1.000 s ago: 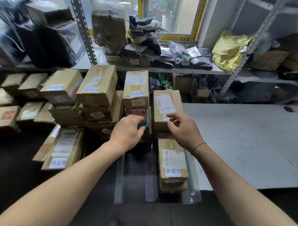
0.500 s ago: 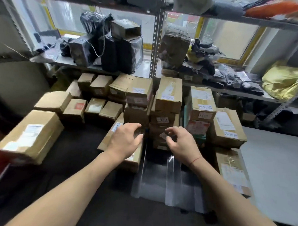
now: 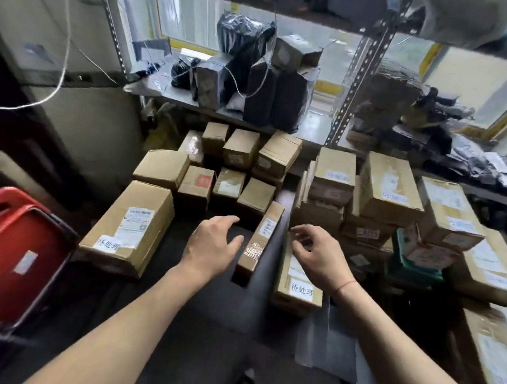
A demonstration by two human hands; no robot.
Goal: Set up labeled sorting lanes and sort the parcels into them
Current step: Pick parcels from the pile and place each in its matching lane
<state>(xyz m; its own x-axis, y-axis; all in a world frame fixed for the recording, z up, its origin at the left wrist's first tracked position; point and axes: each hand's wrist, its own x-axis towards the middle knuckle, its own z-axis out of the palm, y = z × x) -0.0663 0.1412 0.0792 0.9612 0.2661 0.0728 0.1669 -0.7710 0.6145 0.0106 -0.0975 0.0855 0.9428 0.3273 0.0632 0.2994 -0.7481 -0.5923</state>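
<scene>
Far left, a red crate (image 3: pixel 20 257); next to it a big parcel (image 3: pixel 128 230) lies flat, labelled 待处理. Left hand (image 3: pixel 212 248) hovers, fingers relaxed and spread, holding nothing, just beside a narrow parcel (image 3: pixel 259 241) tilted on edge. Right hand (image 3: pixel 319 255) hangs over a second 待处理 parcel (image 3: pixel 297 283), fingers loosely curled, gripping nothing. Stacked boxes (image 3: pixel 389 189) crowd the right.

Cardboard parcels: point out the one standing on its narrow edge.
The slim parcel between the two hands; it stands tilted on edge, while the others lie flat.
</scene>
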